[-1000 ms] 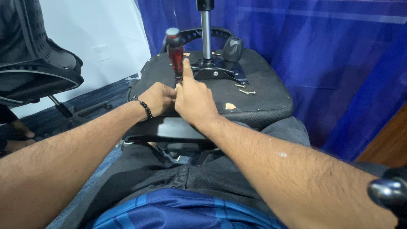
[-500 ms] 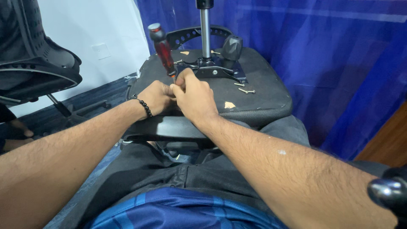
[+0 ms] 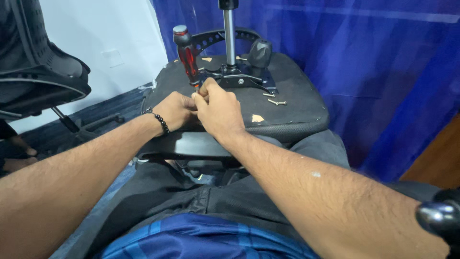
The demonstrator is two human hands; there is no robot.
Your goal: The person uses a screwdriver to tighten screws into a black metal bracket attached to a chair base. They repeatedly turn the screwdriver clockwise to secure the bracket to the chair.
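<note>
Both hands meet on upturned chair seat [image 3: 292, 103] lying over lap. Right hand [image 3: 219, 109]: fingers pinching lower shaft of screwdriver [image 3: 188, 53], red-black handle tilted up-left. Left hand [image 3: 176, 110]: fingers curled together, touching right hand beside shaft. Metal mechanism plate [image 3: 239, 77] just beyond. Loose screws [image 3: 274, 99] lie near plate.

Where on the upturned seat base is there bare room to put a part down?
Free: the right side of the seat base, between the loose screws and the blue curtain, and the left edge by the wall. Crowded: the metal bracket, the screwdriver and both hands, left hand, right hand.
</note>
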